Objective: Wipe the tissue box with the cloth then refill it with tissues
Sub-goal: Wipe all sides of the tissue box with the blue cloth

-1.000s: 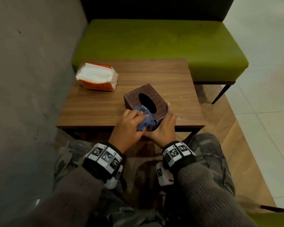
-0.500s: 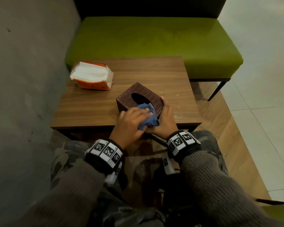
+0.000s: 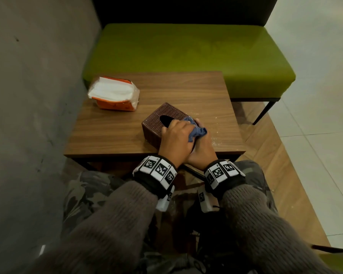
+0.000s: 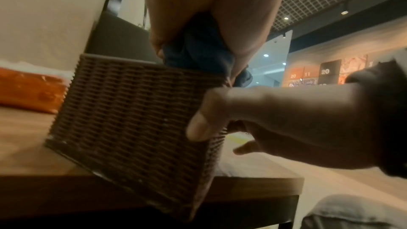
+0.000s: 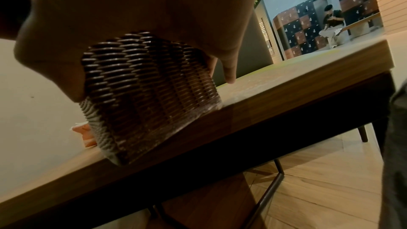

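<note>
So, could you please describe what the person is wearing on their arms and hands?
Both hands are bare: left hand, right hand. Each wrist carries a black band faced with white panels printed with square black-and-white code markers; the right one matches. A small white tagged block hangs under each band. The sleeves are a chunky brown-grey ribbed knit, reaching to the bands.

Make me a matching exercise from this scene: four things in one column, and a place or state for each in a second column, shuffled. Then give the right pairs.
Things:
1. brown woven tissue box
2. crumpled blue cloth
3. orange pack of white tissues
4. green padded bench

Places or states:
A. lying untouched at the wooden table's far left corner
B. gripped in the left hand, pressed on a top edge
C. standing beyond the table
D. steadied by the right hand near the table's front edge

Pairs: 1-D, 2-B, 3-A, 4-C
</note>
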The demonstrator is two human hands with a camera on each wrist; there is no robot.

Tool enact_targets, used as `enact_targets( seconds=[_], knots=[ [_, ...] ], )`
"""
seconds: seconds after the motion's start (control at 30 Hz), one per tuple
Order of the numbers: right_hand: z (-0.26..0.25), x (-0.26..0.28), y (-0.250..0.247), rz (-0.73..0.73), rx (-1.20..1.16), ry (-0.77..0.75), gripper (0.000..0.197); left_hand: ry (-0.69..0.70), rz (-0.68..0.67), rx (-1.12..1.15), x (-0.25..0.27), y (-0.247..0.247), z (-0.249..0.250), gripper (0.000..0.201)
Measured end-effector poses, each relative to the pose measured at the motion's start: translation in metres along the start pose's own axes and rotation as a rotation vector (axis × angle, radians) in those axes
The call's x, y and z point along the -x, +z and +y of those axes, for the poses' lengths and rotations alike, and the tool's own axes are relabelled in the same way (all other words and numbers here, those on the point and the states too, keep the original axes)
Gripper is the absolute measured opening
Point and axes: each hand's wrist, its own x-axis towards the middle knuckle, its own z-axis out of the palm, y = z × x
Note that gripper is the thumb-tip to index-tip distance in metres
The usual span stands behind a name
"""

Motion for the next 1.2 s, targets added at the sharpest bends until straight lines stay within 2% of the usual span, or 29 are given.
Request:
enact_targets(
  seconds=[0.07,0.1,0.17,0.2,0.23,0.33,0.37,0.4,0.47,0.57,0.63,0.7,0.8,0.83,1.07,1.2],
  knots=[
    [0.004,0.0,-0.001,-0.025,0.117,-0.019,0.098,0.107,0.003,0.021,0.011,0.003,-0.001,0.036],
    [0.004,0.002,-0.004,-0.036,0.134,0.006,0.094,0.187,-0.007,0.017,0.019,0.002,-0.006,0.041],
    [-0.001,0.009,-0.012,0.002,0.005,0.03,0.112,0.3,-0.054,-0.024,0.03,-0.006,-0.022,0.051],
    [-0.005,0.011,-0.016,0.004,-0.057,0.03,0.124,0.296,-0.063,-0.039,0.031,-0.013,-0.032,0.052],
    [-0.01,0.012,-0.019,-0.005,-0.04,0.031,0.132,0.24,-0.053,-0.044,0.028,-0.019,-0.042,0.051],
    [-0.02,0.015,-0.022,-0.012,0.011,0.023,0.136,-0.087,0.084,-0.02,0.012,-0.029,-0.077,0.042],
    [-0.021,0.014,-0.022,-0.017,0.02,0.026,0.135,-0.151,0.138,-0.014,0.011,-0.029,-0.08,0.04],
    [-0.022,0.014,-0.022,-0.023,0.028,0.039,0.136,-0.158,0.174,-0.023,0.014,-0.025,-0.076,0.039],
    [-0.021,0.012,-0.022,-0.021,0.039,0.045,0.134,-0.034,0.168,0.001,0.03,-0.011,-0.056,0.045],
    [-0.018,0.013,-0.02,-0.007,0.061,0.0,0.117,0.217,0.021,0.08,0.065,0.003,-0.028,0.053],
    [-0.019,0.015,-0.02,-0.013,0.054,-0.008,0.119,0.236,-0.016,0.098,0.063,-0.004,-0.04,0.051],
    [-0.023,0.016,-0.023,-0.021,0.048,0.025,0.131,0.139,0.058,0.107,0.052,-0.012,-0.066,0.048],
    [-0.028,0.016,-0.025,-0.035,0.04,0.04,0.133,-0.081,0.257,0.195,0.034,-0.026,-0.104,0.039],
    [-0.028,0.015,-0.024,-0.03,0.044,0.042,0.133,-0.132,0.279,0.216,0.029,-0.029,-0.109,0.035],
    [-0.031,0.016,-0.018,-0.012,0.069,0.052,0.135,-0.258,0.196,0.125,-0.015,-0.032,-0.104,0.016],
    [-0.031,0.02,-0.017,0.008,0.086,0.049,0.135,-0.345,0.112,-0.012,-0.048,-0.029,-0.081,0.026]
  ],
)
